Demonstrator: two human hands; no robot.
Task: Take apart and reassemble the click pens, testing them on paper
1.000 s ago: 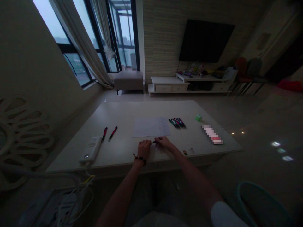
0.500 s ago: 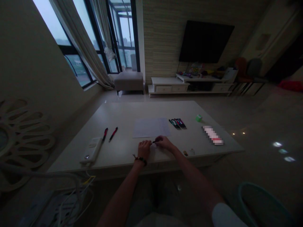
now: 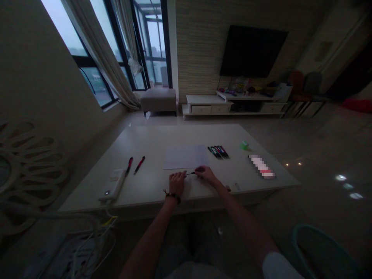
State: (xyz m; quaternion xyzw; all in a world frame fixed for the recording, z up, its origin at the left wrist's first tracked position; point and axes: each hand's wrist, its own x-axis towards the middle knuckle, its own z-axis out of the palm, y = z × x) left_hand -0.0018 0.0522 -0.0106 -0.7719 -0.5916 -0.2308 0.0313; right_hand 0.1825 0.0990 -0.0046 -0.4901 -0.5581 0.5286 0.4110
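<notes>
My left hand (image 3: 176, 183), with a dark bracelet at the wrist, is closed near the front edge of the white table. My right hand (image 3: 206, 176) pinches the dark end of a slim pen part (image 3: 190, 173). A thin rod runs from that dark end toward my left fingertips, which close on its other end. Both hands stay just in front of a sheet of paper (image 3: 183, 157). My fingers hide much of what they hold, and the dim light blurs its details.
Several pens (image 3: 218, 152) lie in a row right of the paper. Two red-and-black pens (image 3: 139, 165) lie at the left, beside a white power strip (image 3: 113, 185). At the right are a small green cube (image 3: 244, 145) and a blurred-out pink item (image 3: 261, 166). Small items (image 3: 228, 188) sit near the front edge.
My right hand has moved slightly right, away from my left hand. More of the thin rod now shows between them. My left hand is nearly still.
</notes>
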